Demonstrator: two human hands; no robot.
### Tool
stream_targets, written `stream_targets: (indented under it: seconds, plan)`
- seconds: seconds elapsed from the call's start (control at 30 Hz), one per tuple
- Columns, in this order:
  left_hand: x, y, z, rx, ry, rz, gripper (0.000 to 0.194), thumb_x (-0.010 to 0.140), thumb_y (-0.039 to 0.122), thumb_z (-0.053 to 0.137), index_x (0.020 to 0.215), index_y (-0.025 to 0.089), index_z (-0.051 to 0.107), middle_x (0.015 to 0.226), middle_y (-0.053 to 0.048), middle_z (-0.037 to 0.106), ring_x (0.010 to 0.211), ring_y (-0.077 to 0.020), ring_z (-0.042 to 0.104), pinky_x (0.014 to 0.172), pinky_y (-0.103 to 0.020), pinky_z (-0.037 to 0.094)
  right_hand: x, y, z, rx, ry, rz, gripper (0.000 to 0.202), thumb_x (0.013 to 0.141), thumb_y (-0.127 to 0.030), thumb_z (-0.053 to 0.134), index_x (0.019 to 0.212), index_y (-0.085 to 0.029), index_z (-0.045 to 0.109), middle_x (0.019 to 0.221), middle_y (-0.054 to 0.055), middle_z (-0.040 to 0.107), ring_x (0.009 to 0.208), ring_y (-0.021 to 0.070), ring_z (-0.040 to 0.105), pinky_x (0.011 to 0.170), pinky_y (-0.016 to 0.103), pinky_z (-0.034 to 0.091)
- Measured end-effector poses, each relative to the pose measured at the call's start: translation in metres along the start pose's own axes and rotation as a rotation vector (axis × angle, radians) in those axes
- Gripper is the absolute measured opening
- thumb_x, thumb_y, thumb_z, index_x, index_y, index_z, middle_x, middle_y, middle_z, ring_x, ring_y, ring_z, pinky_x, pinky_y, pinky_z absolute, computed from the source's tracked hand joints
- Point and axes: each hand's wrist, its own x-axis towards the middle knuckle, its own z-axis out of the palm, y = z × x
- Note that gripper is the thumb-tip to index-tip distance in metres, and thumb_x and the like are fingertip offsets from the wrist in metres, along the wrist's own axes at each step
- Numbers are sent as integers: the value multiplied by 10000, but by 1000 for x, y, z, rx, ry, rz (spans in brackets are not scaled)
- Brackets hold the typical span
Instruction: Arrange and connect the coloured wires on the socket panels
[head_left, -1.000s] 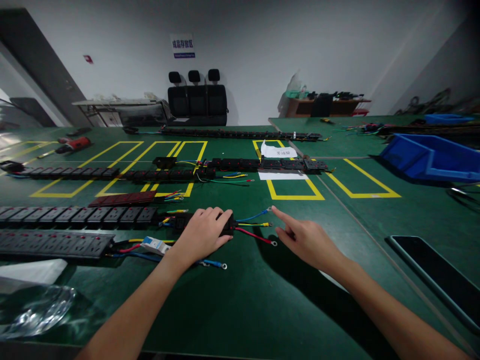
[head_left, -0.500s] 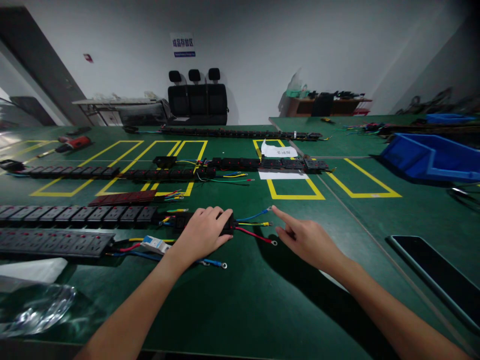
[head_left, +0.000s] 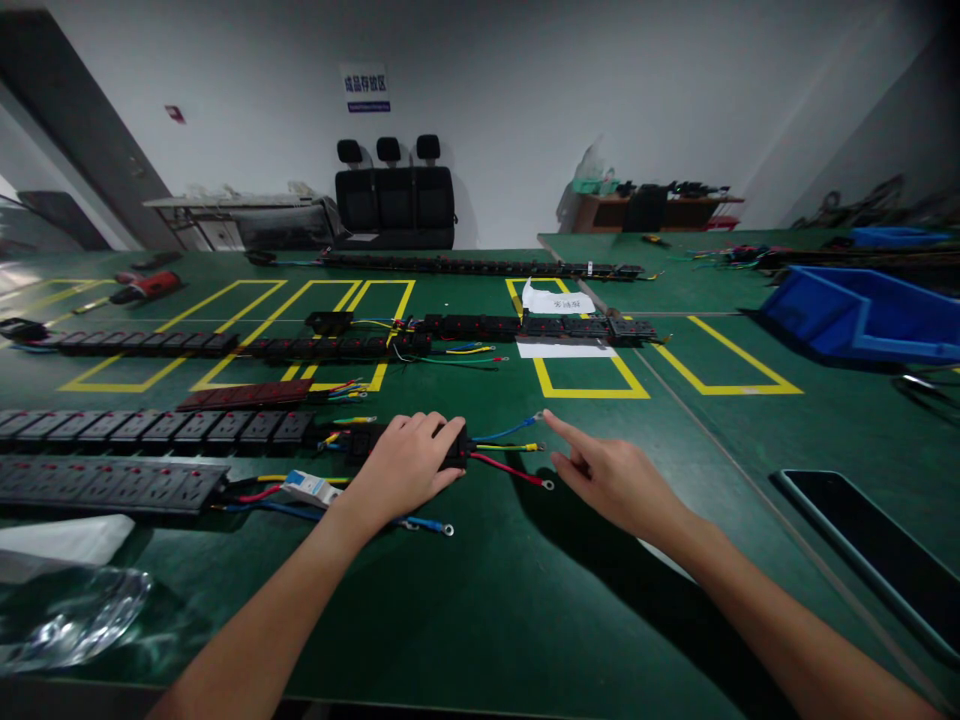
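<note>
My left hand [head_left: 409, 458] lies over a black socket block [head_left: 454, 452], fingers across its top and thumb at the near side, hiding much of it. Three wires leave the block's right end: a blue wire [head_left: 504, 432], a yellow-green wire [head_left: 504, 447] and a red wire [head_left: 510, 468], each tipped with a ring terminal. My right hand [head_left: 611, 480] points with its index finger, the tip at the blue wire's ring terminal [head_left: 538, 416]. Its other fingers are curled, with nothing seen in them. Below the left wrist, a white-and-blue breaker [head_left: 309, 488] sits among the wires of a socket strip [head_left: 112, 485].
More socket strips [head_left: 150, 430] lie at left and across the green table [head_left: 465, 640]. A phone [head_left: 870, 550] is at right, below a blue bin [head_left: 862, 315]. Clear plastic wrap [head_left: 67, 615] lies front left, a red-and-black tool [head_left: 146, 288] far left.
</note>
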Motion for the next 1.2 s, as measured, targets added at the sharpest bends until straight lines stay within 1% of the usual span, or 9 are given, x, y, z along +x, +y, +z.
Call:
stream_targets:
  seconds: [0.1, 0.27, 0.47, 0.63, 0.77, 1.03, 1.2]
  plan:
    - [0, 0, 0, -2, 4, 0, 608, 944, 444, 702, 1440, 160, 495, 1247, -124, 642, 1124, -294, 611, 932, -410, 459, 0, 0, 0, -1, 1, 3, 584, 993, -340, 450, 1549, -166, 487, 659, 12, 693, 509, 168, 574, 547, 304, 344]
    - [0, 0, 0, 1, 14, 2, 606, 938, 441, 708, 1434, 161, 501, 1248, -128, 645, 1129, -293, 613, 932, -405, 459, 1, -1, -1, -3, 19, -10, 574, 988, -332, 460, 1540, -175, 497, 657, 7, 693, 509, 160, 577, 550, 295, 346]
    - [1, 0, 1, 10, 4, 2, 615, 941, 450, 704, 1442, 159, 495, 1250, -129, 641, 1128, -299, 612, 928, -415, 462, 1, -1, -1, -4, 13, -5, 574, 992, -339, 442, 1537, -167, 503, 667, 20, 705, 540, 182, 606, 552, 307, 348]
    - [1, 1, 0, 3, -5, -5, 611, 945, 442, 701, 1445, 159, 493, 1258, -130, 639, 1133, -297, 609, 937, -415, 461, 0, -1, -1, -1, 6, 8, 585, 986, -342, 444, 1543, -174, 499, 672, 24, 709, 521, 175, 586, 548, 304, 343]
    - [0, 0, -1, -1, -7, -1, 610, 942, 441, 703, 1443, 162, 496, 1264, -134, 641, 1147, -298, 609, 940, -410, 461, 0, -1, -1, 1, 13, 11, 581, 985, -358, 444, 1534, -180, 515, 683, 35, 715, 534, 179, 596, 554, 307, 350]
    - [0, -1, 1, 3, 22, 14, 581, 958, 439, 675, 1434, 155, 503, 1240, -134, 646, 1123, -295, 618, 918, -413, 469, 1, -2, -3, -3, -13, 7, 581, 996, -344, 428, 1540, -154, 497, 684, 37, 712, 549, 185, 596, 563, 316, 341]
    - [0, 0, 1, -2, 38, 16, 557, 968, 432, 657, 1429, 161, 504, 1237, -135, 647, 1120, -290, 620, 916, -406, 465, 0, -2, -3, -21, 2, -5, 570, 999, -338, 427, 1536, -161, 500, 680, 32, 708, 540, 176, 587, 557, 308, 331]
